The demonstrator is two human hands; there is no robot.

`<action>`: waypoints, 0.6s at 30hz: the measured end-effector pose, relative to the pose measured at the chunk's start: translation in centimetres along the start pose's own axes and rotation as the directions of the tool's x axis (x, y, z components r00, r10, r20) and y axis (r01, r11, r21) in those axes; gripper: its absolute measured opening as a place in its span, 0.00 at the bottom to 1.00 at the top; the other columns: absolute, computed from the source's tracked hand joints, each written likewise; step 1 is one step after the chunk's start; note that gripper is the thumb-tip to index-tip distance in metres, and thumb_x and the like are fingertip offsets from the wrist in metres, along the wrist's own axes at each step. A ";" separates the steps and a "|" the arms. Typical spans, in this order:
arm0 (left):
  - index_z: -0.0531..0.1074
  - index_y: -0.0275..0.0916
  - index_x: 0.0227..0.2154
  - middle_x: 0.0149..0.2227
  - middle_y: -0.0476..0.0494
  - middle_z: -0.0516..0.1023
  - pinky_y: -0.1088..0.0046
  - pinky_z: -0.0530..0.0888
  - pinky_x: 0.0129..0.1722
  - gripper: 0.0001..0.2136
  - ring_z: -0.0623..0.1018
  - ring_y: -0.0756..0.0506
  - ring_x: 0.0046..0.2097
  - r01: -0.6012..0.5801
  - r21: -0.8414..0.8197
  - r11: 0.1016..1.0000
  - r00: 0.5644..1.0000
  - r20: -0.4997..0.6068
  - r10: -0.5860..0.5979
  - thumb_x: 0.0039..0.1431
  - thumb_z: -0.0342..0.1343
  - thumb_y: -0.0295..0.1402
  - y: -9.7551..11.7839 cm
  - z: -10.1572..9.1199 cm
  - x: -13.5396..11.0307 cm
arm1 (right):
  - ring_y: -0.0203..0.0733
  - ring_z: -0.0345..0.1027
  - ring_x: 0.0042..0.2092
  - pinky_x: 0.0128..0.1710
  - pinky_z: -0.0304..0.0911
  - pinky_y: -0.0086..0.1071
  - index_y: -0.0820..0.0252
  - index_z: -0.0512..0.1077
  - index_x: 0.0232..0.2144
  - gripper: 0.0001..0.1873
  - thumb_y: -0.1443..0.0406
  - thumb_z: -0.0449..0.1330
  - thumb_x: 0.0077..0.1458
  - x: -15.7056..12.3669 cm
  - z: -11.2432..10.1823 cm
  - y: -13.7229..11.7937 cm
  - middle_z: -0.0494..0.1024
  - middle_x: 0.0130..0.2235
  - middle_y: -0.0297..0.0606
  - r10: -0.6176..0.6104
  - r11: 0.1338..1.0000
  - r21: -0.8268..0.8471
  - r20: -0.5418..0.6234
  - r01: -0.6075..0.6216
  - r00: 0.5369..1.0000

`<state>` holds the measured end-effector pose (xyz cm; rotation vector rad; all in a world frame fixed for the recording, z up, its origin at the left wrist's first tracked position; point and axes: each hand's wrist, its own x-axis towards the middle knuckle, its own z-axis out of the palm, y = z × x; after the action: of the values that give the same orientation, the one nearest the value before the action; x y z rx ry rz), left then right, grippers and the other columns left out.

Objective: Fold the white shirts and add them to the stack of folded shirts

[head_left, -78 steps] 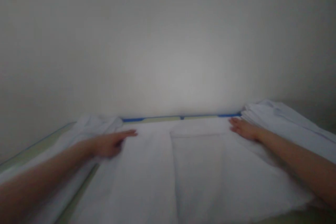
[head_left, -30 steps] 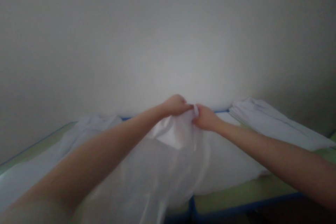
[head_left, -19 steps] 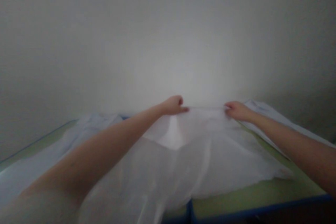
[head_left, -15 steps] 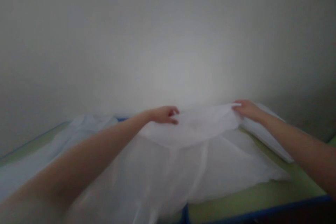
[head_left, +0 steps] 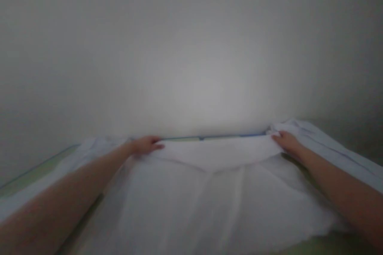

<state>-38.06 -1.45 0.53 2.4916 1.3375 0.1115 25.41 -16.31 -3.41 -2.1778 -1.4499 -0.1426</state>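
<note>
A thin white cloth [head_left: 209, 191] lies spread over the table in front of me, its far edge folded back towards the wall. My left hand [head_left: 145, 144] is closed on the cloth's far left corner. At the far right corner, my right hand [head_left: 284, 141] pinches the cloth's edge. Both hands are stretched far forward and wide apart, holding that edge taut just above the table. The picture is blurred, so single fingers are hard to make out.
A pile of white cloths [head_left: 329, 147] lies at the right, against my right hand. More white cloth [head_left: 89, 147] lies at the left. The table [head_left: 209, 137] has a green top with a blue rim and stands against a plain pale wall [head_left: 191, 48].
My hands had gathered the cloth's edge together in the middle. They have since drawn apart, carried it away from me and lowered it near the table's far rim.
</note>
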 end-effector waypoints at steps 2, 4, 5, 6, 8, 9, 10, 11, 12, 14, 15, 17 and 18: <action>0.72 0.33 0.43 0.41 0.39 0.77 0.74 0.67 0.39 0.29 0.74 0.42 0.41 0.031 0.012 0.999 0.999 -0.026 -0.031 0.50 0.47 0.55 -0.6 0.7 0.3 | 0.53 0.69 0.44 0.42 0.63 0.39 0.68 0.74 0.40 0.22 0.57 0.53 0.52 0.4 1.2 -0.1 0.75 0.42 0.55 0.010 0.998 -0.060 0.009 -0.009 1.000; 0.72 0.34 0.43 0.42 0.39 0.77 0.75 0.67 0.39 0.29 0.73 0.42 0.42 0.033 0.025 0.999 0.998 -0.053 -0.031 0.49 0.50 0.54 -0.9 1.0 0.7 | 0.53 0.69 0.43 0.42 0.62 0.38 0.67 0.75 0.38 0.20 0.57 0.53 0.52 0.9 2.1 -0.2 0.76 0.41 0.54 0.004 0.995 -0.096 0.039 0.000 0.999; 0.72 0.35 0.42 0.42 0.40 0.77 0.75 0.67 0.39 0.28 0.73 0.42 0.42 0.023 0.026 0.999 0.999 -0.049 -0.022 0.48 0.50 0.54 -1.0 0.9 0.9 | 0.52 0.69 0.42 0.41 0.62 0.37 0.66 0.75 0.36 0.19 0.57 0.53 0.51 1.2 2.4 -0.2 0.76 0.40 0.54 -0.002 0.994 -0.109 0.058 0.008 0.998; 0.73 0.35 0.42 0.41 0.40 0.77 0.75 0.66 0.38 0.27 0.73 0.43 0.41 0.015 0.023 1.000 0.999 -0.033 -0.015 0.49 0.50 0.54 -1.1 0.8 1.0 | 0.51 0.70 0.41 0.41 0.62 0.36 0.65 0.75 0.35 0.18 0.57 0.54 0.51 1.5 2.5 -0.2 0.76 0.39 0.53 -0.010 0.993 -0.119 0.076 0.019 0.997; 0.73 0.35 0.38 0.37 0.42 0.77 0.76 0.66 0.36 0.27 0.73 0.44 0.38 0.020 0.025 0.999 1.000 0.001 -0.020 0.51 0.46 0.54 -1.4 0.1 1.3 | 0.50 0.70 0.41 0.40 0.61 0.35 0.64 0.75 0.34 0.18 0.57 0.54 0.51 2.3 2.4 -0.3 0.76 0.38 0.51 -0.026 0.991 -0.132 0.099 0.039 0.995; 0.73 0.35 0.35 0.34 0.43 0.76 0.76 0.65 0.34 0.27 0.72 0.45 0.36 0.027 0.029 0.999 1.000 0.012 -0.027 0.52 0.44 0.55 -1.7 -0.3 1.3 | 0.50 0.70 0.40 0.39 0.61 0.35 0.65 0.75 0.34 0.18 0.56 0.53 0.52 2.7 2.1 -0.4 0.76 0.38 0.51 -0.031 0.990 -0.132 0.101 0.044 0.994; 0.73 0.35 0.32 0.32 0.43 0.76 0.76 0.65 0.33 0.27 0.72 0.46 0.35 0.028 0.029 0.999 0.999 0.015 -0.029 0.52 0.42 0.55 -2.0 -0.8 1.3 | 0.50 0.69 0.40 0.38 0.60 0.35 0.66 0.75 0.35 0.20 0.56 0.52 0.53 3.1 1.8 -0.5 0.76 0.38 0.51 -0.034 0.991 -0.125 0.097 0.046 0.995; 0.72 0.34 0.30 0.31 0.44 0.75 0.76 0.64 0.33 0.27 0.71 0.46 0.34 0.027 0.022 0.999 1.000 0.013 -0.027 0.53 0.42 0.55 -2.4 -1.2 1.2 | 0.49 0.69 0.39 0.37 0.60 0.35 0.66 0.75 0.35 0.21 0.55 0.52 0.53 3.5 1.4 -0.6 0.76 0.38 0.51 -0.038 0.993 -0.109 0.088 0.047 0.995; 0.71 0.34 0.28 0.29 0.44 0.74 0.76 0.64 0.32 0.27 0.70 0.46 0.33 0.027 0.013 1.000 1.000 0.013 -0.028 0.52 0.42 0.56 -2.9 -1.7 0.9 | 0.49 0.69 0.38 0.35 0.60 0.34 0.67 0.75 0.35 0.22 0.54 0.51 0.54 3.8 1.1 -0.7 0.76 0.37 0.51 -0.039 0.995 -0.088 0.076 0.046 0.996; 0.71 0.34 0.26 0.26 0.45 0.72 0.76 0.63 0.31 0.25 0.69 0.47 0.31 0.040 -0.007 0.999 0.999 0.031 -0.040 0.50 0.45 0.56 -3.9 -2.3 0.3 | 0.47 0.69 0.36 0.33 0.59 0.33 0.67 0.74 0.35 0.24 0.52 0.49 0.56 4.0 0.8 -1.0 0.76 0.36 0.50 -0.037 0.998 -0.053 0.066 0.041 0.997; 0.71 0.34 0.26 0.26 0.45 0.72 0.76 0.63 0.30 0.25 0.69 0.47 0.30 0.054 -0.013 0.998 0.997 0.051 -0.053 0.49 0.47 0.55 -4.4 -2.5 -0.1 | 0.46 0.69 0.36 0.33 0.59 0.32 0.67 0.74 0.35 0.24 0.52 0.49 0.56 3.9 0.9 -1.2 0.76 0.35 0.50 -0.037 0.998 -0.047 0.074 0.041 0.997; 0.72 0.34 0.27 0.27 0.45 0.73 0.76 0.64 0.30 0.23 0.70 0.46 0.30 0.089 -0.003 0.996 0.989 0.117 -0.088 0.46 0.51 0.53 -5.1 -2.7 -0.8 | 0.45 0.69 0.35 0.33 0.59 0.32 0.67 0.75 0.35 0.22 0.54 0.51 0.55 3.5 1.5 -1.3 0.76 0.34 0.48 -0.043 0.997 -0.052 0.119 0.050 0.992; 0.73 0.35 0.28 0.28 0.45 0.74 0.76 0.64 0.30 0.22 0.71 0.46 0.31 0.101 0.006 0.995 0.983 0.155 -0.101 0.46 0.52 0.52 -5.3 -2.7 -1.1 | 0.45 0.69 0.35 0.34 0.59 0.32 0.66 0.75 0.34 0.20 0.55 0.53 0.54 3.3 2.0 -1.3 0.77 0.33 0.47 -0.052 0.997 -0.054 0.148 0.061 0.988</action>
<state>-43.51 1.04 1.58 2.3710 1.3933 -0.1026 25.25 -12.29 -3.46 -2.2350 -1.6082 -0.0456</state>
